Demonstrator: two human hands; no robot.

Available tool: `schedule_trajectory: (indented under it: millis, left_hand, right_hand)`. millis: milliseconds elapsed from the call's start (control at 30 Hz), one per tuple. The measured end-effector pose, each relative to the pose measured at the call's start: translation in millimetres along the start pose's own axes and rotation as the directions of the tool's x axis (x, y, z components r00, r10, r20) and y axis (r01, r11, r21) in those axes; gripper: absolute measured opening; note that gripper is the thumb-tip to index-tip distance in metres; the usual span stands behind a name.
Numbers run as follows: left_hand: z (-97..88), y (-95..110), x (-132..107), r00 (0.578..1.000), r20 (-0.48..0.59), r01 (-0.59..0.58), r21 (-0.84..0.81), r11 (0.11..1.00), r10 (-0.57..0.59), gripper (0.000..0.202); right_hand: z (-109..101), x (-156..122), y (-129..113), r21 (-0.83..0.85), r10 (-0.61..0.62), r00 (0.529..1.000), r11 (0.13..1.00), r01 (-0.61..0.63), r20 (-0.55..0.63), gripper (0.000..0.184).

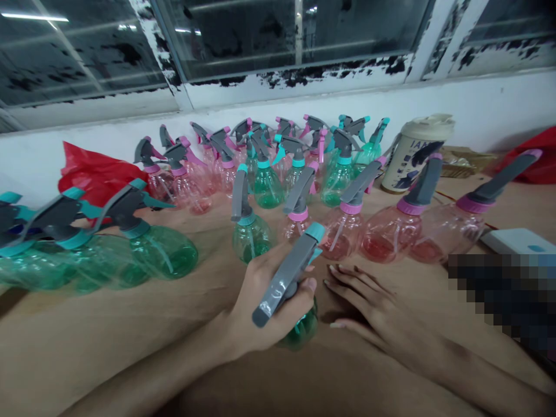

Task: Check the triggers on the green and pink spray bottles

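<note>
A brown worktop (200, 318) runs back to a white wall (486, 107) under dark windows (260, 37). The left hand (252, 301) — its grip closed round a green spray bottle (285, 284) — is before rows of bottles (347, 231); the right hand (367, 304), just beside, is unladen, fingers loosely spread.

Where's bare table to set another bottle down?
Bare table shows between the left forearm and the left-side green bottles, and between the right forearm and the front pink bottles. It's crowded toward the wall, where the rear bottles stand packed together.
</note>
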State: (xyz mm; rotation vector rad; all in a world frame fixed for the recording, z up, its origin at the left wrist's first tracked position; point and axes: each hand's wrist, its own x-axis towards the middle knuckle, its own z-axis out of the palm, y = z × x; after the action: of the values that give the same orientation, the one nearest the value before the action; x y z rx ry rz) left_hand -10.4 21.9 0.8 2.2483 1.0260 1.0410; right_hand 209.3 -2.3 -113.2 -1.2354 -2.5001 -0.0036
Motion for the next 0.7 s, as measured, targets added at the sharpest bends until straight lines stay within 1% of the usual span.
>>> schedule_trajectory:
  millis: [200,300,433,500,700]
  left_hand:
    - [2.8,-3,-1,0.999,0.023,-0.028,0.015,0.999,0.028,0.007]
    - [3.0,-3,0,0.999,0.034,0.007,0.022,1.000,-0.008,0.007]
    - [0.2,-1,3,0.998,0.059,0.042,-0.068,0.997,-0.038,0.005]
    - [-2.3,0,4,0.997,0.074,0.031,-0.083,0.996,-0.025,0.005]
    - [-7.0,0,5,0.996,0.090,-0.022,-0.023,0.999,0.024,0.007]
  right_hand:
    - [0,0,0,-0.011,-0.001,1.000,1.000,0.001,0.001,0.056]
    - [2,0,1,-0.024,-0.012,1.000,1.000,0.012,-0.001,0.056]
    - [2,0,1,-0.020,-0.017,1.000,1.000,0.017,-0.003,0.055]
    - [1,0,1,-0.011,-0.008,1.000,1.000,0.008,0.001,0.056]
    - [-1,2,-1,0.036,0.001,1.000,0.999,-0.001,-0.006,0.053]
